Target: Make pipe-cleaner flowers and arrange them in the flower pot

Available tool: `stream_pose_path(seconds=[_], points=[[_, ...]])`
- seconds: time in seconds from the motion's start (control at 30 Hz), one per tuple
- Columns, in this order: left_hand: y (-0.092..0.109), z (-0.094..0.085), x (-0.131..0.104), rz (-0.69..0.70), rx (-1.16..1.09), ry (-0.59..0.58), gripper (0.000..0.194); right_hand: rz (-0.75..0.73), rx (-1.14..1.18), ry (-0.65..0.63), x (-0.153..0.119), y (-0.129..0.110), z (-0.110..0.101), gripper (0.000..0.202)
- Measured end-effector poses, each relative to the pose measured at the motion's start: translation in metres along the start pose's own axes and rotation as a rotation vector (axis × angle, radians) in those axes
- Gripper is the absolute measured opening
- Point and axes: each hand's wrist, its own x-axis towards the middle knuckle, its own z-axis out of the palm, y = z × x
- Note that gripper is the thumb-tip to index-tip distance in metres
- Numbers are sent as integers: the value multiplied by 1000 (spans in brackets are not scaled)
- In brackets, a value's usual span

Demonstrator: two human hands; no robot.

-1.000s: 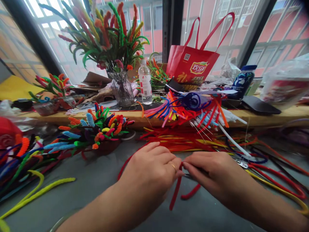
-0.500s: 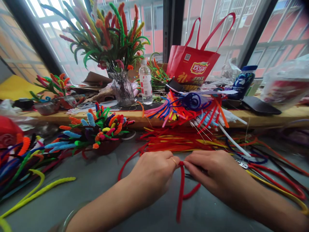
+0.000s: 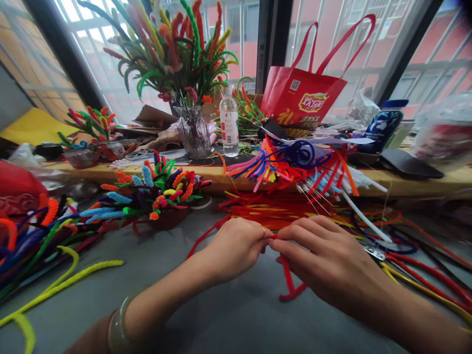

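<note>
A red pipe cleaner (image 3: 287, 275) is pinched between my two hands over the grey tabletop. My left hand (image 3: 239, 248), with a ring on one finger, grips it with thumb and forefinger. Close beside it, my right hand (image 3: 324, 250) closes its fingertips on the same red stem, the other fingers stretched out above. A bent length of the stem hangs below the fingertips, partly hidden by the right hand. Just behind both hands lies a pile of red and yellow pipe cleaners (image 3: 265, 206).
Colourful pipe-cleaner bundles (image 3: 147, 191) stand at left, near yellow stems (image 3: 81, 275). On the wooden ledge (image 3: 217, 172) are a glass vase (image 3: 193, 132), a water bottle (image 3: 229, 123), a red bag (image 3: 302, 93) and a blue bottle (image 3: 385, 125). A metal tool (image 3: 375, 252) lies right.
The view has shifted slightly left, so the surroundings sit further right. My right hand's fingers have spread over the red stem, and its hanging end has swung toward the right hand.
</note>
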Motion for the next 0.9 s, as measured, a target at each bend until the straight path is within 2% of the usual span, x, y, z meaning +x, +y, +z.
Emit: stream_pose_path(seconds=[0.1, 0.2, 0.33, 0.43, 0.53, 0.6, 0.67, 0.73, 0.8, 0.9], points=[[3, 0, -1, 17, -63, -60, 23, 26, 79, -60, -1, 0, -5, 28], [6, 1, -4, 92, -103, -163, 23, 95, 269, -183, -3, 4, -13, 28], [8, 1, -6, 286, -316, -334, 24, 239, 694, -341, -3, 15, -20, 15], [9, 0, -6, 332, -475, -349, 23, 414, 1036, -319, -2, 21, -13, 11], [12, -3, -6, 265, -591, -238, 20, 665, 1343, -152, -2, 20, 5, 19], [14, -5, -6, 183, -623, -100, 19, 806, 1502, -2, -2, 17, 17, 25], [16, -6, -6, 96, -619, 64, 19, 881, 1596, 134, -2, 13, 25, 26], [18, -6, -5, 12, -604, 197, 21, 907, 1608, 232, -1, 10, 29, 22], [18, -5, -5, -73, -594, 281, 25, 913, 1540, 305, -1, 5, 28, 17], [17, -2, -3, -161, -589, 367, 30, 900, 1272, 308, 1, -2, 21, 12]])
